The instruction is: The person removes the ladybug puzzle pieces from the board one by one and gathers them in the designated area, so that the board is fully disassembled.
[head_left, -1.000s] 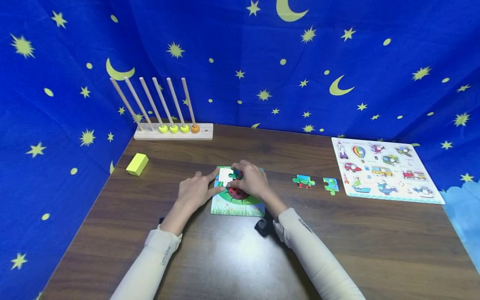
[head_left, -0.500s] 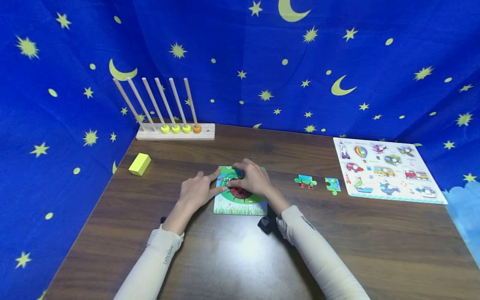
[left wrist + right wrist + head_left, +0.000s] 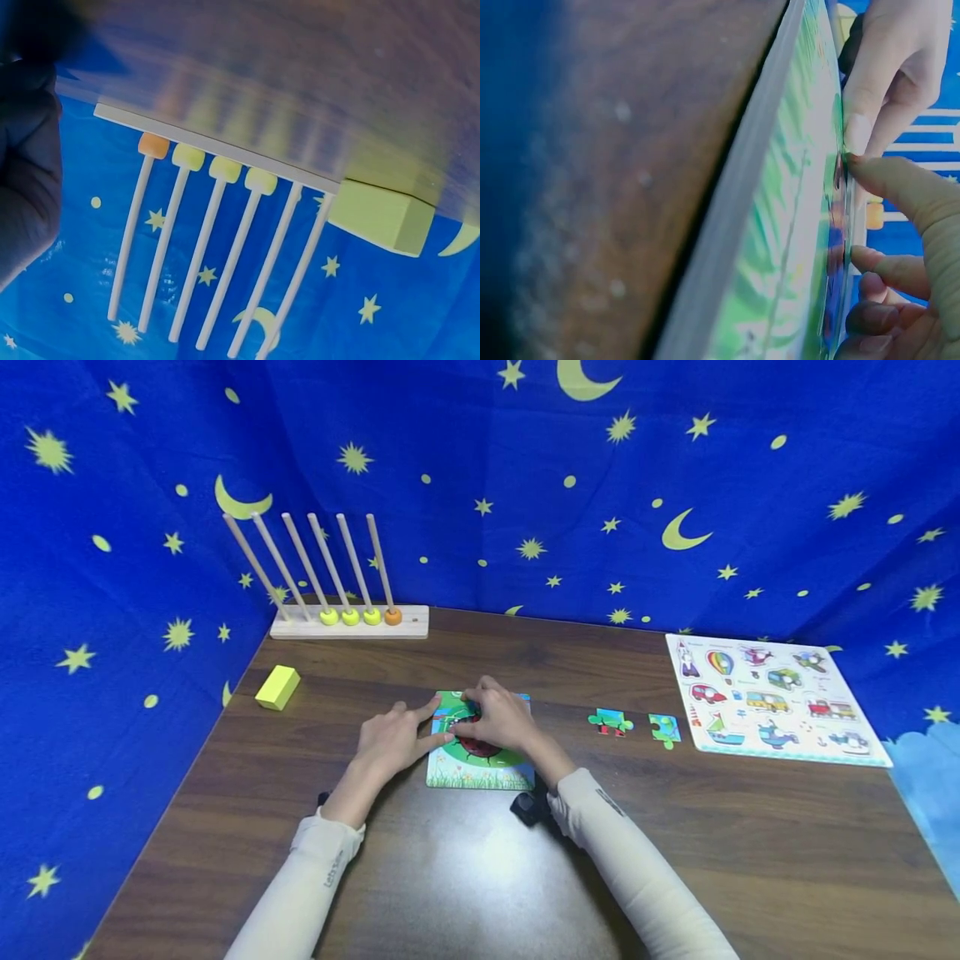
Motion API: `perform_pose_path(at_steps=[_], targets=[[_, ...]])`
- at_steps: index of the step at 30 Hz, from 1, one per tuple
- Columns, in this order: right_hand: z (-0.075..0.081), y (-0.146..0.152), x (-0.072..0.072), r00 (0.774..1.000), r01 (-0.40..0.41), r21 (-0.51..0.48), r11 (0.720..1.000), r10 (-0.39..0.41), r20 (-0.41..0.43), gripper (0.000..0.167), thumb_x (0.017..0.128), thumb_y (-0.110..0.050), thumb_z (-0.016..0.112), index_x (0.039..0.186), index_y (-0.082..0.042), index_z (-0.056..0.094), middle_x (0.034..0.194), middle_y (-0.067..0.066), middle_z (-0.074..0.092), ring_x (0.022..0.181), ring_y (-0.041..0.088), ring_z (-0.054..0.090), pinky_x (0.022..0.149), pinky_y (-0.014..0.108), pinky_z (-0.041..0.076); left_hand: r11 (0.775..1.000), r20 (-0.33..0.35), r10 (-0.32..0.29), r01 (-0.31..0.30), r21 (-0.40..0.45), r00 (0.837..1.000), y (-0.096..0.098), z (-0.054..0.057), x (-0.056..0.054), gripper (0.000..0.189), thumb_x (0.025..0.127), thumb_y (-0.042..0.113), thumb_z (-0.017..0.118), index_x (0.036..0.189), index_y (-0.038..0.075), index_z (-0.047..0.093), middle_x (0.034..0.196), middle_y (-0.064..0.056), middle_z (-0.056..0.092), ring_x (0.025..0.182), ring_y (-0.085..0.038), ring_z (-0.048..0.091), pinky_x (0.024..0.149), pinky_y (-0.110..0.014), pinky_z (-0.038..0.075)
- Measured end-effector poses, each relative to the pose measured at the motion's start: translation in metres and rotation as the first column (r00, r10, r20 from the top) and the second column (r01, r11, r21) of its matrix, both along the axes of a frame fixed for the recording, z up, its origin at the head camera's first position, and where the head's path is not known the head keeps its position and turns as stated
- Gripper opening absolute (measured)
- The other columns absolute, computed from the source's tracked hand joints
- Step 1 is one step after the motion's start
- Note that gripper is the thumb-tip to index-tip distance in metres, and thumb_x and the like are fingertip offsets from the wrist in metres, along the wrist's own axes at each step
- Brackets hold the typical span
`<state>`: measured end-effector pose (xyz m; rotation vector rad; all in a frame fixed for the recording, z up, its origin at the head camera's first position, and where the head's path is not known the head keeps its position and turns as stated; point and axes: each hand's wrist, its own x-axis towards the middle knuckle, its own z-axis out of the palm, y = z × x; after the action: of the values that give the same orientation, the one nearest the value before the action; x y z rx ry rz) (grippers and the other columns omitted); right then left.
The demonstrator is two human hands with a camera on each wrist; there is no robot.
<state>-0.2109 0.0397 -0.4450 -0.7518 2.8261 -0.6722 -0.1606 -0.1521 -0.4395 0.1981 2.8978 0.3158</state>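
Note:
A ladybug jigsaw puzzle (image 3: 480,777) lies flat on the table in front of me. My left hand (image 3: 390,742) is at its left side, with thumb and index finger spread and their tips at the upper-left part. My right hand (image 3: 501,718) reaches over the upper part, thumb and fingertips on the puzzle's surface. In the right wrist view, the right thumb (image 3: 900,184) and a finger touch the picture a little apart, and the left thumb meets the right one. The right hand hides part of the ladybug. Two loose puzzle pieces, one (image 3: 611,722) and another (image 3: 664,730), lie to the right.
A wooden stand with upright rods (image 3: 408,623) and yellow and orange beads is at the back left. A yellow block (image 3: 278,687) sits in front of it. A white vehicle picture board (image 3: 806,760) lies at the right. Starry blue cloth (image 3: 480,593) hangs behind.
The white gap at the puzzle's upper left is now covered by a green piece that my right hand was holding. Over the last half second both hands have hardly moved.

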Motion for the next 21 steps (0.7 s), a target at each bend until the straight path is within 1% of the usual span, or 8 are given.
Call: perform_pose_path(at_steps=[4,7,10,14,16,19,21], targets=[[0.001,-0.001,-0.001,1.000,-0.013,0.005,1.000,0.013,-0.012,0.055,0.077,-0.047,0.078,0.119,-0.012,0.071,0.099,0.003,0.054,0.075,0.016,0.055,0.066,0.033,0.049,1.000,-0.008,-0.017,0.017,0.003,1.000,-0.003,0.000,0.000,0.082,0.085,0.072,0.059,0.153,0.031,0.037,0.135,-0.029,0.055,0.081,-0.034,0.064,0.058,-0.043,0.051],[-0.001,-0.001,-0.003,0.999,-0.029,0.019,0.999,0.030,-0.038,0.053,0.075,-0.046,0.077,0.116,-0.013,0.072,0.099,0.002,0.055,0.073,0.016,0.055,0.065,0.033,0.049,1.000,-0.006,-0.019,0.019,0.003,1.000,-0.004,-0.001,-0.001,0.085,0.083,0.073,0.060,0.153,0.031,0.037,0.134,-0.028,0.056,0.087,-0.036,0.065,0.062,-0.046,0.052],[-0.002,0.001,-0.004,0.997,-0.054,0.026,0.998,0.055,-0.046,0.052,0.075,-0.045,0.075,0.116,-0.013,0.071,0.099,0.002,0.055,0.073,0.016,0.054,0.063,0.030,0.047,1.000,0.004,-0.015,0.015,0.001,1.000,-0.004,-0.002,-0.001,0.086,0.082,0.074,0.060,0.153,0.032,0.036,0.134,-0.027,0.056,0.088,-0.034,0.065,0.063,-0.046,0.051],[0.000,0.007,-0.004,0.998,-0.066,-0.003,0.998,0.066,-0.006,0.054,0.077,-0.045,0.075,0.119,-0.012,0.070,0.100,0.002,0.054,0.072,0.015,0.052,0.061,0.027,0.044,1.000,0.015,-0.018,0.018,0.005,1.000,-0.003,-0.001,-0.001,0.087,0.082,0.075,0.059,0.154,0.032,0.035,0.134,-0.028,0.056,0.079,-0.030,0.061,0.059,-0.043,0.050],[0.003,0.011,-0.003,0.998,-0.068,-0.021,0.998,0.068,0.006,0.055,0.078,-0.047,0.076,0.121,-0.012,0.070,0.101,0.002,0.053,0.072,0.015,0.051,0.060,0.027,0.043,1.000,0.012,-0.021,0.021,0.008,1.000,-0.003,-0.001,-0.001,0.087,0.082,0.075,0.059,0.154,0.032,0.035,0.134,-0.028,0.056,0.079,-0.030,0.062,0.059,-0.042,0.049],[0.006,0.018,-0.004,0.997,-0.077,-0.035,0.996,0.076,-0.011,0.055,0.078,-0.046,0.077,0.120,-0.012,0.069,0.101,0.001,0.054,0.072,0.014,0.050,0.059,0.027,0.042,1.000,0.004,-0.025,0.024,0.013,1.000,-0.004,0.000,0.000,0.087,0.082,0.075,0.059,0.154,0.032,0.035,0.133,-0.028,0.057,0.081,-0.032,0.063,0.059,-0.043,0.049],[0.009,0.024,-0.004,0.996,-0.083,-0.037,0.996,0.082,-0.030,0.054,0.077,-0.044,0.078,0.119,-0.013,0.070,0.101,0.001,0.054,0.073,0.014,0.050,0.059,0.027,0.041,0.999,0.003,-0.027,0.027,0.019,1.000,-0.004,0.001,0.000,0.088,0.082,0.075,0.059,0.154,0.031,0.035,0.131,-0.028,0.057,0.079,-0.031,0.062,0.059,-0.042,0.049]])
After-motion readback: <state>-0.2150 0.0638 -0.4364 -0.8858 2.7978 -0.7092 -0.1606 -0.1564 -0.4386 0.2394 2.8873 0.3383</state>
